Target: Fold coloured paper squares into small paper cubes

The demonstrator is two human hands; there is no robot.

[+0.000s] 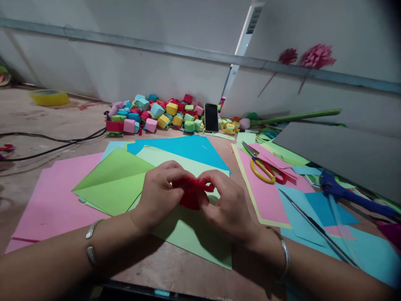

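You hold a small red paper piece (189, 201) raised at mid-scene, folded narrow toward the right, broader and flatter lower down; its full shape is hard to make out.

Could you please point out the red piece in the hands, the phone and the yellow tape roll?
Red piece (189, 200): head view, on its lower part.
Phone (211, 118): head view, on its dark front.
Yellow tape roll (49, 99): head view, on its outer side.
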